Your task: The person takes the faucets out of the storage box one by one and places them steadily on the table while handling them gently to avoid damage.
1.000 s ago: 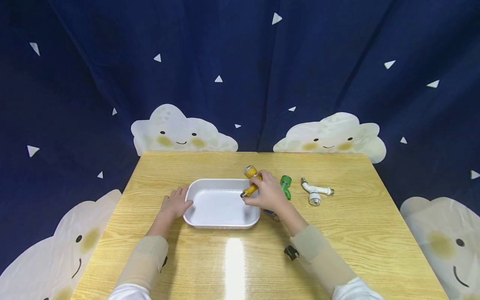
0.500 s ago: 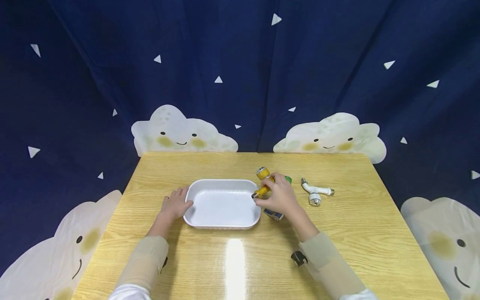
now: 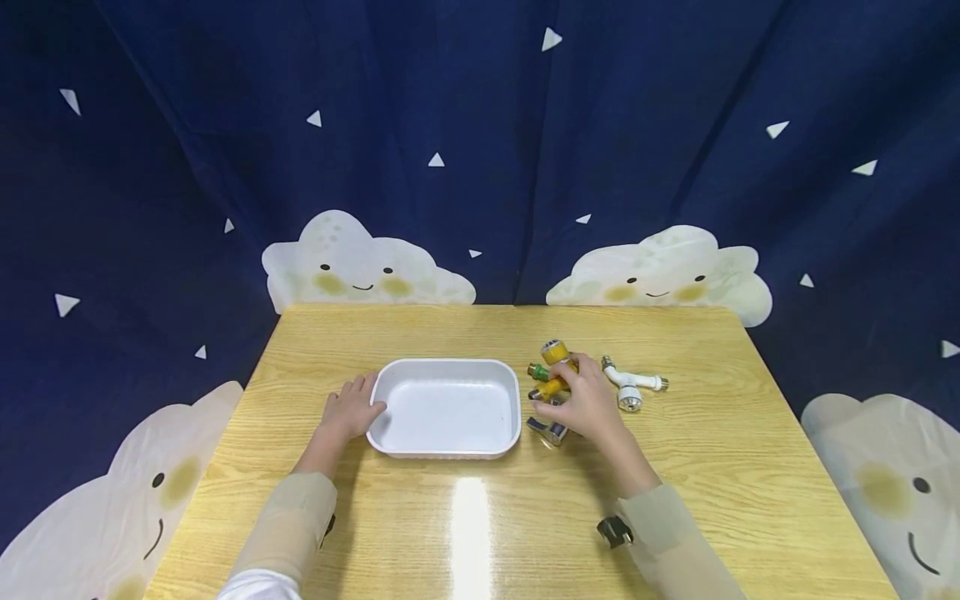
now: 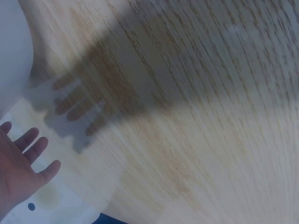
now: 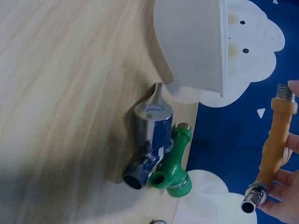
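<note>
My right hand (image 3: pixel 588 404) grips a yellow tap (image 3: pixel 556 353) above the table, right of the white tray (image 3: pixel 444 410). The yellow tap's threaded end points up in the right wrist view, with fingertips (image 5: pixel 280 193) around its body. Beneath it lie a green tap (image 5: pixel 175 163) and a chrome tap (image 5: pixel 154 123), side by side; the hand partly covers both in the head view. My left hand (image 3: pixel 351 407) is at the tray's left rim, its thumb reaching over the edge. The left wrist view shows that hand's fingers (image 4: pixel 35 149) straight and spread.
A white tap (image 3: pixel 628 383) with metal ends lies on the wooden table (image 3: pixel 712 467) to the right of my right hand. Behind the table hangs a dark blue curtain (image 3: pixel 480 100) printed with clouds.
My right hand has carried the yellow tap rightward, from over the tray's right end to above the green and chrome taps. The left hand and tray stay in place.
</note>
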Available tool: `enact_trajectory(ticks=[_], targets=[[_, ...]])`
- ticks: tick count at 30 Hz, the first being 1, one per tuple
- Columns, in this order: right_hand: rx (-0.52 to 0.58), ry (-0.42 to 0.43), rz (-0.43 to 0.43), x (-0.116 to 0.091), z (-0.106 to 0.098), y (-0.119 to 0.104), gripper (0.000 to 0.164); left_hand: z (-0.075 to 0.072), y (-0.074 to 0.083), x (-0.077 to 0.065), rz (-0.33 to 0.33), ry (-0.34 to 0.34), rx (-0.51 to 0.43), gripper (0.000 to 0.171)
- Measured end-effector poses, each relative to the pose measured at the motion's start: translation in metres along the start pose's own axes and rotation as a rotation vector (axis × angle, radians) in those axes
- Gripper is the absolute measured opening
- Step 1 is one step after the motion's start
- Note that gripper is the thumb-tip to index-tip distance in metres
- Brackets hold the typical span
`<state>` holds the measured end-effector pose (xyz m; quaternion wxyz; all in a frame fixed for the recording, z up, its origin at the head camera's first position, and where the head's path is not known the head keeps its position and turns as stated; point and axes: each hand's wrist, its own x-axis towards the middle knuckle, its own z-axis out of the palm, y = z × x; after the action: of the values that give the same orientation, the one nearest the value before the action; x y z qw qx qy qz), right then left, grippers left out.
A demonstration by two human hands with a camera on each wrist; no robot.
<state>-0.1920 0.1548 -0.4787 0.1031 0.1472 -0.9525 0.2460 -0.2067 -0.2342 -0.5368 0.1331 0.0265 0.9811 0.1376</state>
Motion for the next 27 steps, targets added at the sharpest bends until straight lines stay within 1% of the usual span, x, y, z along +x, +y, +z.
enact_trajectory(ticks=[5, 8, 14, 20, 27], targets=[[-0.002, 0.037, 0.002, -0.006, 0.001, 0.012, 0.048, 0.000, 0.001, -0.001, -0.001, -0.004, 0.005, 0.069], [-0.001, 0.052, 0.019, -0.009, -0.001, 0.017, 0.046, 0.000, 0.001, -0.001, -0.007, -0.009, 0.003, 0.069], [-0.010, 0.048, 0.097, -0.015, -0.007, 0.027, 0.049, 0.001, 0.000, 0.000, -0.018, -0.020, -0.009, 0.069], [-0.002, 0.035, 0.153, -0.020, -0.013, 0.038, 0.051, 0.001, -0.001, 0.001, -0.015, -0.014, -0.001, 0.068], [-0.017, 0.057, 0.177, -0.028, -0.015, 0.051, 0.053, 0.002, -0.002, 0.001, -0.012, -0.012, 0.001, 0.068]])
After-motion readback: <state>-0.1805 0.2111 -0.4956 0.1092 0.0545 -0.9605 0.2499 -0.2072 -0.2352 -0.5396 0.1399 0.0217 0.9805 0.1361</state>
